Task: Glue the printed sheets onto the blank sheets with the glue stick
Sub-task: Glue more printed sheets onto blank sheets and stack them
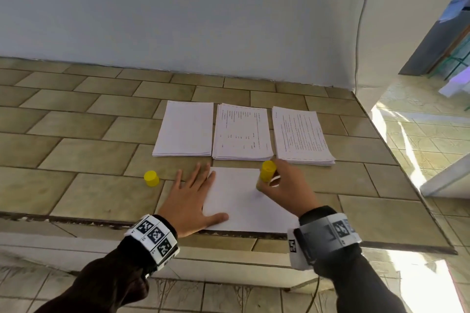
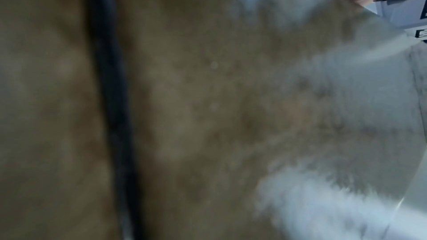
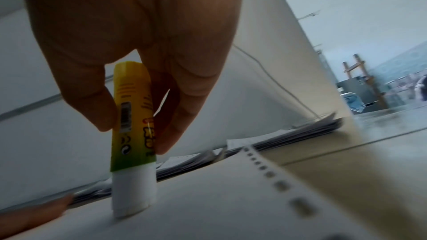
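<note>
While the right hand (image 1: 287, 183) pinches the glue stick (image 3: 134, 116) between thumb and fingers (image 3: 182, 109), its white glue end sits on the sheet (image 1: 244, 201), upright with a slight tilt, near the sheet's far right corner. The left hand (image 1: 189, 199) lies flat, fingers spread and straight, pressing the sheet's left edge near the counter's (image 1: 76, 160) front edge.

Risks, as I judge them: the sheet overhangs or nearly reaches the counter's front edge, so a hard stroke toward the body could drag or crease it if the left hand lifts. Its right side is unpinned and may buckle under the stick. Extended glue could smear or snap if tilted further. The punched strip (image 3: 275, 180) along the sheet's edge could tear. The cap (image 1: 151, 178) stands alone on the counter, left of the sheet; it could roll off if knocked.

Three stacks (image 1: 243, 132) lie side by side beyond the sheet, toward the wall: left blank, middle and right printed.

Writing: barcode and red lettering on the stick, unreadable. Stack print too small to read. Left wrist view is blurred.
</note>
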Available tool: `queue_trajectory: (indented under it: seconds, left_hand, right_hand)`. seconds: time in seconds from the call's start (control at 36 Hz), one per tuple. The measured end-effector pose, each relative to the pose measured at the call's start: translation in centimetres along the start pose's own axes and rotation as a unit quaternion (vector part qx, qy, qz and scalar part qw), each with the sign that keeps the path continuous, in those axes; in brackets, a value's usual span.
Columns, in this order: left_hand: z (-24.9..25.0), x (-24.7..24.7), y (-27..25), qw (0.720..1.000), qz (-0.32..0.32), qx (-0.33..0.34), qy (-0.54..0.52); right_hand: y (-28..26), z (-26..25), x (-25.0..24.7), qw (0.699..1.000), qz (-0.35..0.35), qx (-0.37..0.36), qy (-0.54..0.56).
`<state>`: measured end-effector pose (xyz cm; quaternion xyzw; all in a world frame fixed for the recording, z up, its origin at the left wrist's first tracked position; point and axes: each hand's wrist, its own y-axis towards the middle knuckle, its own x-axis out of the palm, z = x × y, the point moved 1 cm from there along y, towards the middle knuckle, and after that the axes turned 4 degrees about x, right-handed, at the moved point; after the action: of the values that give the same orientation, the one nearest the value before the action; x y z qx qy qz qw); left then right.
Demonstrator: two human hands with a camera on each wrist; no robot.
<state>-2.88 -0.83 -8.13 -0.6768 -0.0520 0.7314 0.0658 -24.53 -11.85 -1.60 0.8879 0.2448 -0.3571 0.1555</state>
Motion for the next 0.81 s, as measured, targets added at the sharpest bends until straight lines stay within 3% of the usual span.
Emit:
queue_trajectory:
  seconds: [0.31, 0.5, 0.81]
  left_hand:
    - [0.0, -0.1, -0.1, 1.0, 0.005, 0.002, -0.006]
    - [-0.1, 0.0, -0.1, 1.0, 0.007, 0.004, -0.004]
    - [-0.1, 0.5, 0.1, 0.999, 0.031, 0.002, -0.02]
  right_hand:
    - [-0.8, 3.2, -3.4, 0.999, 0.017, 0.049, -0.007]
    - [-0.7, 0.6, -1.0, 0.999, 0.002, -0.033, 0.021]
    - [-0.6, -4.7, 4.5, 0.983, -0.136, -0.118, 0.044]
